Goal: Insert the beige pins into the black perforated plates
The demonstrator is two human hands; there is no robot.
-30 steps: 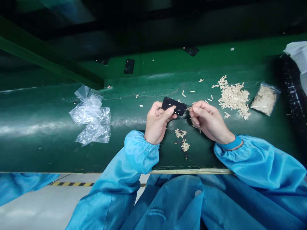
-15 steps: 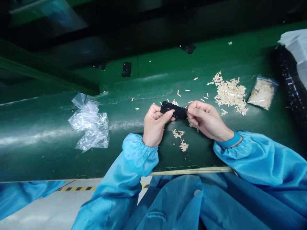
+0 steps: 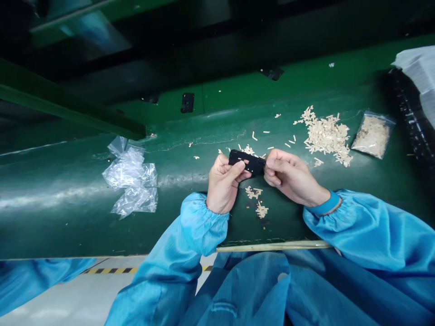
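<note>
The left hand [image 3: 224, 183] and right hand [image 3: 294, 176] pinch a small black plastic piece [image 3: 246, 162] together above the green desk [image 3: 68, 226] (its right end is hidden, so maybe something is there), and a big pile of pale strips [image 3: 326, 135] already lies to the right.

Left hand [image 3: 222, 184] grips black plastic piece [image 3: 247, 162]; right fingers [image 3: 276, 164] pinch its end.

A glossy blue work smock [image 3: 238, 290] with elastic-gathered cuffs [image 3: 200, 213].
</note>
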